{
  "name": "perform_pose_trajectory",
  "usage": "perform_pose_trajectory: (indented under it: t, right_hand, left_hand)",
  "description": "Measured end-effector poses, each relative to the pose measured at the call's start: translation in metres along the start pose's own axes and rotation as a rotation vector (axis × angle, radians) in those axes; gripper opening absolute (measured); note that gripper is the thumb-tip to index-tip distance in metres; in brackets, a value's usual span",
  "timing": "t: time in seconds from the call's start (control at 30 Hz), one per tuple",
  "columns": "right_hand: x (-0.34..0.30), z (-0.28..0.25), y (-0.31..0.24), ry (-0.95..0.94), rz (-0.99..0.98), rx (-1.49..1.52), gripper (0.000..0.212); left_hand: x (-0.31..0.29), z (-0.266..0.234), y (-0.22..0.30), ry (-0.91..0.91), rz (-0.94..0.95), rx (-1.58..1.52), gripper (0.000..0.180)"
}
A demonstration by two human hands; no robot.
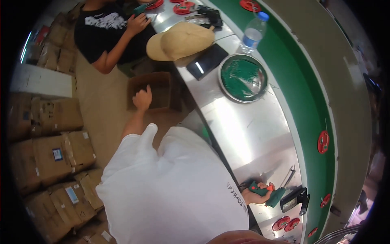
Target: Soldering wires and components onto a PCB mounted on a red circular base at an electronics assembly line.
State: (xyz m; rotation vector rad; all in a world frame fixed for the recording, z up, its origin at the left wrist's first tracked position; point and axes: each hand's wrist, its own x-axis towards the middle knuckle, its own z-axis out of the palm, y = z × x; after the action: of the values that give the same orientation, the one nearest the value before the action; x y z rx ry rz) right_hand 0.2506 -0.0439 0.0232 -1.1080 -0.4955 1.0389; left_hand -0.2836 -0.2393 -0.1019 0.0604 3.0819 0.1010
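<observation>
My left hand (pixel 142 99) is over a brown cardboard box (pixel 173 91) on the left side, one digit stretched out and the others bent; nothing shows in it. At the lower right, my right hand (pixel 256 197) is closed around a dark green piece with red-orange parts (pixel 276 197), over the metal worktable (pixel 227 126). Its exact kind is unclear. Just right of that hand lie a black-framed part (pixel 291 200) and a thin rod-like tool (pixel 289 176). Two red round parts (pixel 281 223) rest on the table below it.
A metal bowl (pixel 221 83) holding green pieces in clear plastic, a phone (pixel 207 61), a tan cap (pixel 183 42) and a water bottle (pixel 254 32) stand farther up. Red round parts sit along a green belt (pixel 310 93). A co-worker (pixel 105 32) is at upper left; stacked cartons (pixel 50 160) line the left.
</observation>
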Motion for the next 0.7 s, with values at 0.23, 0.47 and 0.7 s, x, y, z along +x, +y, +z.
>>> perform_pose_trajectory:
  t: [0.23,0.47,0.7]
  right_hand:
    - [0.0,-0.002,0.005,-0.129,-0.042,-0.15,0.03]
    - [0.007,-0.016,0.014,-0.164,-0.041,-0.123,0.037]
    - [0.023,-0.012,0.023,-0.181,0.011,0.018,0.029]
  left_hand:
    - [-0.083,0.056,-0.176,-0.207,-0.257,-0.013,0.055]
    - [-0.085,0.068,-0.215,-0.137,-0.244,-0.225,0.052]
    - [-0.09,0.122,-0.251,-0.107,-0.325,-0.35,0.053]
